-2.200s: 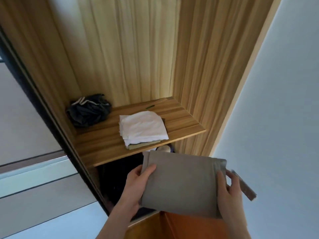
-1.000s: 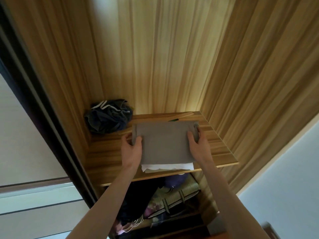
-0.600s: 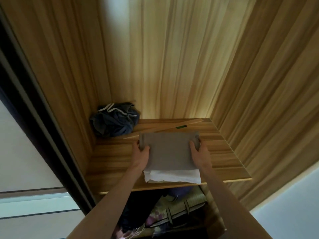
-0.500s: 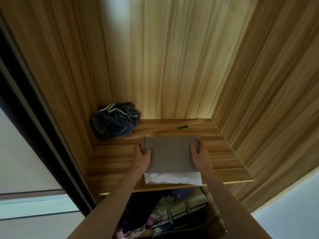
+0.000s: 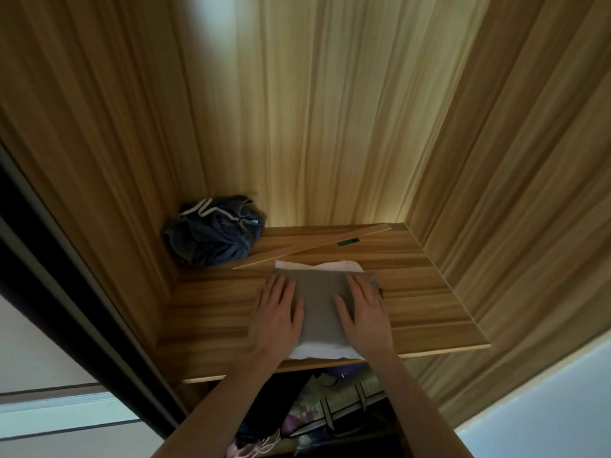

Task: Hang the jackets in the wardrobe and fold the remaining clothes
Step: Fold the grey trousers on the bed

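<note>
**Folded grey garment pressed onto the shelf stack**

Inside the wooden wardrobe, a shelf carries the things. At its back left a crumpled dark garment is seen, unfolded. Then the left hand and the right hand are laid flat, fingers straight, on the folded grey garment, which rests on a folded white garment. The stacking step seems nearly done; next, the hands should be lifted without disturbing the pile. Below the shelf, a patterned bag is partly visible.
</note>
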`<state>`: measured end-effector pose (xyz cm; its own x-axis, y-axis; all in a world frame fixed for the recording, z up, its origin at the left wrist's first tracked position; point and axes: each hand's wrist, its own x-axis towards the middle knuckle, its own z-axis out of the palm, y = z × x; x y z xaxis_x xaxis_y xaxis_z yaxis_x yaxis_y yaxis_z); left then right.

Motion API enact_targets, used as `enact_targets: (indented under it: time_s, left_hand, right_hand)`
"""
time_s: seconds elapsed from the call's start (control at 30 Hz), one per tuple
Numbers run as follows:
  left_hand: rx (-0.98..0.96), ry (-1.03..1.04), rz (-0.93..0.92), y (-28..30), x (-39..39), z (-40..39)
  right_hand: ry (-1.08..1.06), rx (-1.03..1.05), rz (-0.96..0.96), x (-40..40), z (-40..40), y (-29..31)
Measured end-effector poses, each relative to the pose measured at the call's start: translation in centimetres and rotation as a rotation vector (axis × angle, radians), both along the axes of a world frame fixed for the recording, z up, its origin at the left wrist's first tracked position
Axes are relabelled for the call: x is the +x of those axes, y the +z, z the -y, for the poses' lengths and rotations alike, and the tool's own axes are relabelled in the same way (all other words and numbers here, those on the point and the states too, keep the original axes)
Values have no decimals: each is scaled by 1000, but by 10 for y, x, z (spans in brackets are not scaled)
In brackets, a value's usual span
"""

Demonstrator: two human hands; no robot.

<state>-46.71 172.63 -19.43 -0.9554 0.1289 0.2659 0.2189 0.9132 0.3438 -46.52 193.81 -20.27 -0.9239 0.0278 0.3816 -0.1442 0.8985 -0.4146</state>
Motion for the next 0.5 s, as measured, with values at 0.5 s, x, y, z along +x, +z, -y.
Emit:
enact_targets:
  time_s: [0.5]
  left_hand:
    - [-31, -23, 56, -2, 13, 16]
  right_hand:
    - [-9, 0, 26, 4, 4, -5]
